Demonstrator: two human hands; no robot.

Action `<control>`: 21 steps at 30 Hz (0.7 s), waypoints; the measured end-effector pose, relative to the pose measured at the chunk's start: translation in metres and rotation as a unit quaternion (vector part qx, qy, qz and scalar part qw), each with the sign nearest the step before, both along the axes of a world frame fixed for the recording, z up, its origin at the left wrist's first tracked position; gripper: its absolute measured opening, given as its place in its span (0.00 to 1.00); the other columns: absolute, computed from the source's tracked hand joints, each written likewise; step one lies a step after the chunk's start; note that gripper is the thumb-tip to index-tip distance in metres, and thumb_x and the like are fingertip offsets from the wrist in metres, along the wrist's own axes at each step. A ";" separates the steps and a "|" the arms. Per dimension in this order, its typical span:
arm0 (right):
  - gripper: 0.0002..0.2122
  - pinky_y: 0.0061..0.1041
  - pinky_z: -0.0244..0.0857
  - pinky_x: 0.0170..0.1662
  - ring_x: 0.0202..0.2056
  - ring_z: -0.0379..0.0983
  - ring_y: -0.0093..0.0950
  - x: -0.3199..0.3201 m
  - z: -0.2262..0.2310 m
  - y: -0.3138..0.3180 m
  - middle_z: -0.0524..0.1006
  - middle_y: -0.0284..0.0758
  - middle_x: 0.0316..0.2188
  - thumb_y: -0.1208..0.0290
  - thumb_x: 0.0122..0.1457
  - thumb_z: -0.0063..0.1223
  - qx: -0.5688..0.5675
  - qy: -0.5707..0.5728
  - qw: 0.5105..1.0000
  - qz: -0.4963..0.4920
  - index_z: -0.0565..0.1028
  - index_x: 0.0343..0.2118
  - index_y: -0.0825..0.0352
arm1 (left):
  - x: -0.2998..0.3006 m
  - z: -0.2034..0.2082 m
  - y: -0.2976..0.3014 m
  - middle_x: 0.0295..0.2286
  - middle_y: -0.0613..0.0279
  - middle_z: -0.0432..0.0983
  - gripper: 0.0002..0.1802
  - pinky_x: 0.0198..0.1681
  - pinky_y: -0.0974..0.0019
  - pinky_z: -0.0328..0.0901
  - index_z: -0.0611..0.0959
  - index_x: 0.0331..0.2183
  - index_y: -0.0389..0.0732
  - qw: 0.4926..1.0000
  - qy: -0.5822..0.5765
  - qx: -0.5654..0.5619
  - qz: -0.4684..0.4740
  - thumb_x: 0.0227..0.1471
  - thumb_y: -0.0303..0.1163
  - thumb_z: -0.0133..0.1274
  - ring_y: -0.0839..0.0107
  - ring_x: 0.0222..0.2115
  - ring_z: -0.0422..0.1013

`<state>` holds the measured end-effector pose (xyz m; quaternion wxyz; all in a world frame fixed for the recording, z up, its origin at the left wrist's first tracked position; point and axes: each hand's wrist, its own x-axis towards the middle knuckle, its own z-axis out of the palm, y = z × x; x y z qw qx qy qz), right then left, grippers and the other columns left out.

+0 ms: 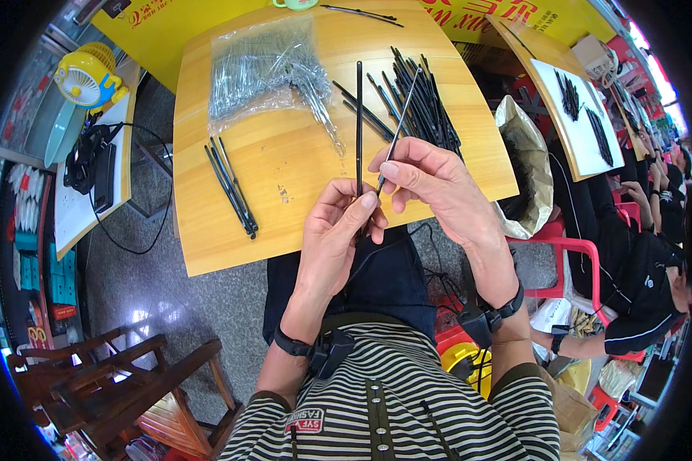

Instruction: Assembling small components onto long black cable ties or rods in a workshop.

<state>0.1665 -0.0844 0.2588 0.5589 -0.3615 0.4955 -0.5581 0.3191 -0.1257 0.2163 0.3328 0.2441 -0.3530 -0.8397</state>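
At the near edge of the table my left hand (pixel 324 240) is closed around a long black stick (pixel 359 115), which stands nearly upright. My right hand (pixel 442 188) pinches a thinner, shiny dark rod (pixel 400 127) between thumb and finger, tilted up to the right. The rod's lower end comes down at my left thumb; whether it touches the black stick is hidden by the fingers. Behind my right hand lies a loose pile of black sticks (pixel 430 107). Several more black sticks (pixel 229 187) lie together on the left of the table.
A clear plastic bag (pixel 231 96) full of thin silvery pieces lies on the wooden table (pixel 292 180). An open sack (pixel 542 165) stands at the table's right edge. Wooden chairs (pixel 131 384) are at lower left; a co-worker (pixel 638 284) sits to the right near a red stool (pixel 588 250).
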 end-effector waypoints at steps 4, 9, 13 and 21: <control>0.09 0.12 0.59 0.26 0.23 0.64 0.14 -0.002 -0.006 -0.001 0.72 0.27 0.26 0.68 0.56 0.51 -0.015 0.046 0.999 -0.002 0.73 0.33 0.70 | -0.003 0.004 0.000 0.25 0.63 0.70 0.08 0.21 0.77 0.62 0.73 0.35 0.37 1.000 -0.004 0.018 0.002 0.52 0.30 0.49 0.78 0.24 0.67; 0.09 0.12 0.58 0.25 0.22 0.63 0.13 0.002 -0.004 -0.004 0.71 0.27 0.24 0.68 0.55 0.52 -0.006 0.048 0.999 -0.012 0.73 0.32 0.70 | -0.005 0.003 -0.004 0.25 0.64 0.70 0.08 0.19 0.78 0.61 0.74 0.34 0.37 0.999 -0.010 0.022 0.022 0.52 0.29 0.50 0.78 0.24 0.67; 0.09 0.13 0.59 0.23 0.21 0.64 0.13 0.004 -0.009 -0.006 0.72 0.28 0.24 0.68 0.55 0.52 0.005 0.063 0.997 -0.033 0.71 0.29 0.70 | -0.002 -0.002 -0.006 0.26 0.65 0.71 0.09 0.20 0.77 0.63 0.75 0.35 0.35 0.999 0.002 0.019 0.036 0.50 0.29 0.52 0.78 0.24 0.68; 0.09 0.18 0.60 0.22 0.20 0.65 0.17 0.024 -0.013 -0.013 0.70 0.34 0.18 0.71 0.54 0.50 -0.022 0.238 0.969 -0.062 0.68 0.26 0.74 | 0.002 -0.010 -0.007 0.22 0.65 0.70 0.08 0.20 0.77 0.62 0.75 0.33 0.35 0.997 -0.021 0.016 0.076 0.50 0.28 0.52 0.80 0.21 0.66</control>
